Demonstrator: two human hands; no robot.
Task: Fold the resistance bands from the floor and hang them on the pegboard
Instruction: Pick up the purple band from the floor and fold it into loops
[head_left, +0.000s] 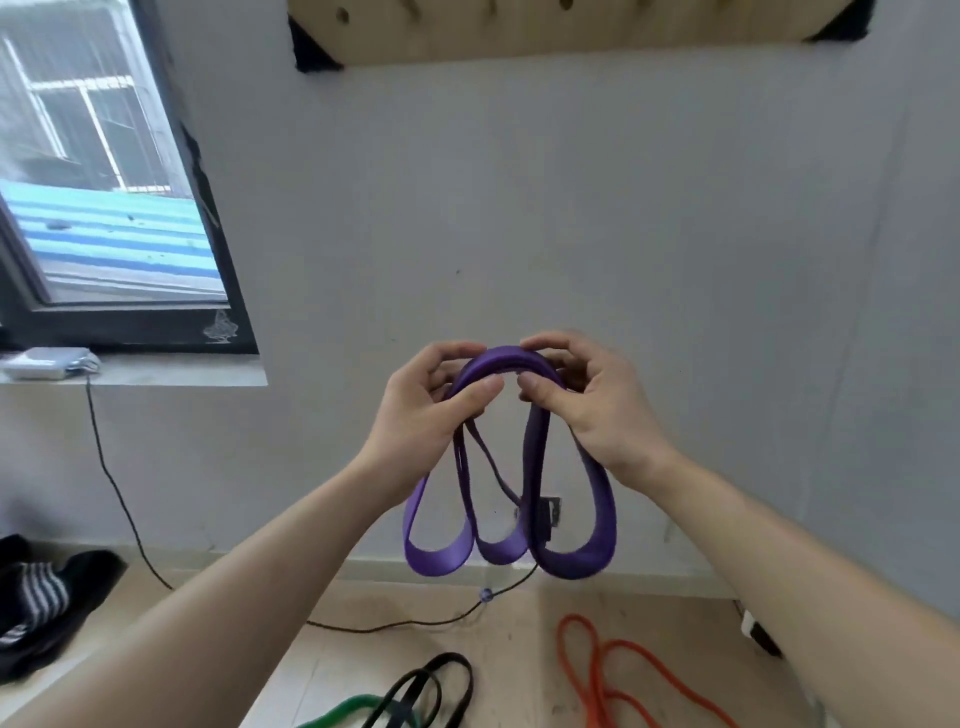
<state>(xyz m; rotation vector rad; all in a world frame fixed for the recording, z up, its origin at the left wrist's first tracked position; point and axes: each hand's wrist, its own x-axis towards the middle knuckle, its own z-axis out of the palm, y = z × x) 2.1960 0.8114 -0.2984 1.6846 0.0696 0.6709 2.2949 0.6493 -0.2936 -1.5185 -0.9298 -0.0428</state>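
Both hands meet at the centre of the view, in front of the pale wall. The left hand (434, 410) has its grip closed on the top of the purple resistance band (511, 512), thumb on the near side and fingers curled over the far side. The right hand (587, 402) is closed on the same gathered top from the 3 o'clock side, thumb pressing the near face, fingertips over the crest. The two thumbs sit near each other, with the band's arched top between and above them.

From this shared hold the band hangs toward 6 o'clock in three folded loops, side by side, clear of the floor (519, 634).

The wooden pegboard (571, 31) is on the wall at 12 o'clock, well above the hands. On the floor at 6 o'clock lie a black band (441, 686) and a green band (358, 709), touching; an orange band (602, 670) lies at 5 o'clock. A black cable (119, 499) runs down from the window sill (171, 374) at 9 o'clock.
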